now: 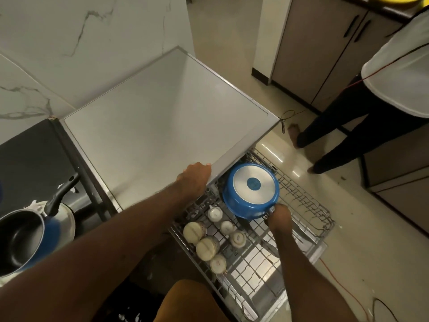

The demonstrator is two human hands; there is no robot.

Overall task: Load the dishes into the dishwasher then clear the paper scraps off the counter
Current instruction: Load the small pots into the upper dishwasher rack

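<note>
Fingers (271, 219) of the right hand (279, 216) curl round the near rim of the blue pot (251, 190), which sits upside down and tilted at the back of the pulled-out rack (304, 201), its base facing up. The left hand (197, 176) is planted on the front edge of the dishwasher top (162, 117), fingers bent over the lip, seemingly as a brace. The step looks to be seating the pot. It is best lowered so that the rim drops between the tines and rests steadily, tipped enough to drain and kept apart from the cups (214, 248) standing mouth-down near it on the left. Whether the rim has already caught on the wires is hidden by the hand. A test wobble before letting go would be wise. Out on the dark counter (27, 154) to the left a saucepan (21, 238) waits, with white paper scraps (34, 204) beside it. Another person (371, 108) stands well apart at the right.
</note>
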